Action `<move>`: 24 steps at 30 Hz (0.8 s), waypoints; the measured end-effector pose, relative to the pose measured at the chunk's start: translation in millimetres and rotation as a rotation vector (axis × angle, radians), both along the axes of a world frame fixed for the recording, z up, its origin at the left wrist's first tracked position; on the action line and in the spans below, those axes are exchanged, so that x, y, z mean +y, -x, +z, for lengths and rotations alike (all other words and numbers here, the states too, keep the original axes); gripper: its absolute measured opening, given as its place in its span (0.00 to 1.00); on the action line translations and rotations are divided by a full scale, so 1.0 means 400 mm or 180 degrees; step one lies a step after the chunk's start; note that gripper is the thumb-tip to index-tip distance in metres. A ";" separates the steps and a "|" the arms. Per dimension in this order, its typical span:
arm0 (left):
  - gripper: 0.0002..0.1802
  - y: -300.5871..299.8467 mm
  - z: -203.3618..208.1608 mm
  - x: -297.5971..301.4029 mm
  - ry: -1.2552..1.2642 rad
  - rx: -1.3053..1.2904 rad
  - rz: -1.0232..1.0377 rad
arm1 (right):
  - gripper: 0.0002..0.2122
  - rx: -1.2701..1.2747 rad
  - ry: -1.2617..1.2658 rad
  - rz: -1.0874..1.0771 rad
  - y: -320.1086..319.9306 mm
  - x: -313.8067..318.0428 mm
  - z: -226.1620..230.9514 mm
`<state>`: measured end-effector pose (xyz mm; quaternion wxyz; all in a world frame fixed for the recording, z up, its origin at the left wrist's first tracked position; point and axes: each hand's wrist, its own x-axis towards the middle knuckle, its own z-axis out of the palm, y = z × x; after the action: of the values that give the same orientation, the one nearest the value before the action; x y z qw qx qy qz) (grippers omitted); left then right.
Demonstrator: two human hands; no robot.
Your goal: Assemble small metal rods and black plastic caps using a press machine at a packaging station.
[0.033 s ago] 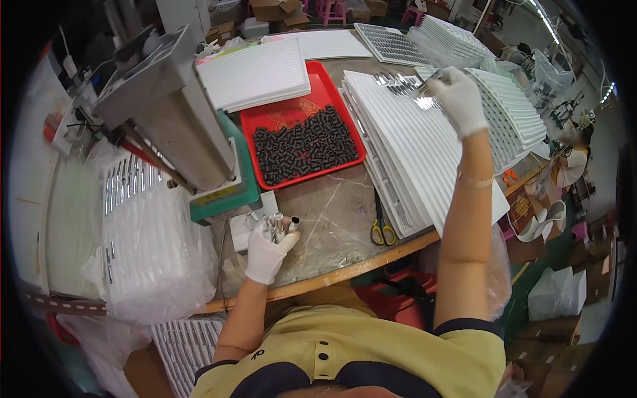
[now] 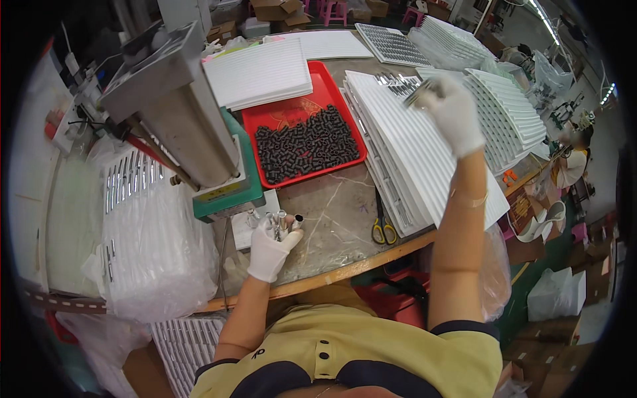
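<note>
- Wore a yellow shirt (image 2: 378, 338) with dark trim, across the bottom of the frame.
- Had a ridged rack of silvery pieces (image 2: 189, 345) below the table edge, at lower left.
- Wore white gloves on both hands, set well apart from each other.
- Curled the left hand (image 2: 269, 255), just left of the lower middle, around several short, shiny metal tubes (image 2: 282, 220), with their ends sticking up past the fingers.
- Had a white block (image 2: 243, 237) just beside that hand, on the grey table (image 2: 335, 215).
- Had scissors (image 2: 383, 232) with yellow-and-black handles lying near the table's front edge, right of the middle.
- Had a plastic-wrapped stack (image 2: 159, 265) at left, with slim silvery rods (image 2: 126, 182) showing along its top.
- Had a metal press (image 2: 192, 126) on a green base (image 2: 232, 205) standing at upper left.
- Reached the right hand (image 2: 456, 118) to upper right, over a stack of white ridged boards (image 2: 411, 142), fingers closed on a silvery bundle (image 2: 418, 96); could not tell the count for blur.
- Had more shiny tubes (image 2: 393, 81) lying on the top board, just beside those fingers.
- Had a red tray (image 2: 363, 154) in the upper middle, heaped with small black cylinders (image 2: 305, 146).
- Had white ridged sheets (image 2: 262, 76) overlapping its far left corner.
- Had pink stools (image 2: 334, 10) and cardboard boxes (image 2: 273, 9) at the top edge.
</note>
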<state>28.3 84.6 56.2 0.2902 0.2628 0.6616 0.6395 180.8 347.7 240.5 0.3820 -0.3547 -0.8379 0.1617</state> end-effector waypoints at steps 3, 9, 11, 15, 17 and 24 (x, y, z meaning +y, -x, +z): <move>0.14 -0.006 0.013 0.001 -0.0162 -0.0173 -0.0191 | 0.06 0.0263 0.1092 0.1005 0.038 -0.261 -0.083; 0.14 0.006 -0.024 -0.057 -0.0191 -0.0172 -0.0105 | 0.09 0.0481 0.1788 0.1917 0.138 -0.360 -0.338; 0.14 0.017 -0.057 -0.078 -0.0076 -0.0157 -0.0020 | 0.09 0.0117 0.1524 0.1939 0.152 -0.376 -0.344; 0.15 0.022 -0.100 -0.094 -0.0176 0.0241 0.0219 | 0.10 -0.0353 0.0980 0.2143 0.174 -0.393 -0.363; 0.15 0.018 -0.096 -0.090 -0.0120 0.0197 0.0178 | 0.10 -0.0451 0.1032 0.2364 0.177 -0.380 -0.391; 0.19 0.031 -0.125 -0.082 -0.0155 0.0177 0.0366 | 0.10 -0.0211 0.1966 0.2437 0.193 -0.395 -0.487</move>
<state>15.9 51.7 6.2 0.2280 0.2491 0.6677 0.6635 103.6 189.6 45.8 0.1452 -0.1230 -0.8327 0.5200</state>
